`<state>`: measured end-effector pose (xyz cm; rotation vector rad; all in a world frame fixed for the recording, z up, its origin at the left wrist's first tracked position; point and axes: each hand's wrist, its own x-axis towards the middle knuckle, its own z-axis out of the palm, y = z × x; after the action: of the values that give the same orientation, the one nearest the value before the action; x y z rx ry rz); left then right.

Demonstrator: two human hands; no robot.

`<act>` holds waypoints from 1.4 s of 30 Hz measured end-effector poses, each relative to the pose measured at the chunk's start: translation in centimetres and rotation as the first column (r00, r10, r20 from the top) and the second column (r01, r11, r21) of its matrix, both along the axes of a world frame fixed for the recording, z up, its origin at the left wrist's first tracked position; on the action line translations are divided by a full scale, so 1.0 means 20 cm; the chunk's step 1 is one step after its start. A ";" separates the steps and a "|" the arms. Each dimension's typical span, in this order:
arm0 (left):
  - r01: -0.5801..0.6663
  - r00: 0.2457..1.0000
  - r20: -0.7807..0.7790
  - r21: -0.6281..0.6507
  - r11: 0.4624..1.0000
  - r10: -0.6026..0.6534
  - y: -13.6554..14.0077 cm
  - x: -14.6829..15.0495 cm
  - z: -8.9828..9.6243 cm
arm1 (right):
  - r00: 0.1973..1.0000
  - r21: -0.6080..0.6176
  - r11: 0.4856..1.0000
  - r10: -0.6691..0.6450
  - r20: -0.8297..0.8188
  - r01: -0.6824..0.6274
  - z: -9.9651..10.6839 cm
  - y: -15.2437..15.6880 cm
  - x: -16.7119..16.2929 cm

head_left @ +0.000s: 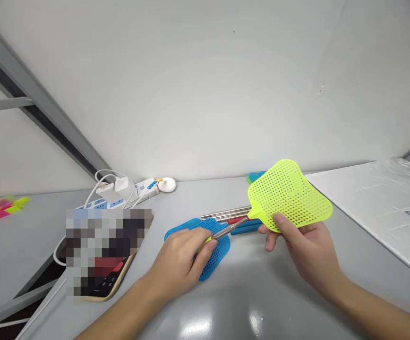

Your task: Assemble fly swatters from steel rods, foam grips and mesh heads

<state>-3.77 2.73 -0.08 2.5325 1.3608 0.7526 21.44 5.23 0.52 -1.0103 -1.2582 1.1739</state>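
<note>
A fly swatter with a yellow-green perforated head (pixel 290 196) and a metal telescopic rod is held above the table between both hands. My left hand (pixel 185 257) is closed around its yellow-green handle, most of which the fingers hide. My right hand (pixel 307 250) pinches the lower edge of the head, thumb in front and fingers behind. Below my left hand lie blue swatter heads (pixel 214 262). Behind the held rod, several metal rods (pixel 222 213) lie side by side with red and blue handles (pixel 245 227). Blue and green pieces (pixel 256 176) show partly behind the yellow-green head.
On the left, a phone (pixel 120 274), its screen partly pixelated, stands near a power strip (pixel 144 187) with white chargers and cables. A round white device (pixel 167 184) sits by the wall. A plastic-wrapped white sheet (pixel 378 198) covers the right side. Bright coloured pieces (pixel 3 208) blur at far left.
</note>
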 end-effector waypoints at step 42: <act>0.574 0.641 0.631 -0.772 0.274 0.436 -0.08 0.08 0.07 | 0.868 -0.017 0.878 0.475 0.145 -0.478 0.06 0.06 0.08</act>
<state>-2.17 1.04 1.30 0.9578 0.8287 0.5419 23.08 6.38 1.78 -0.7987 -1.6978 1.4776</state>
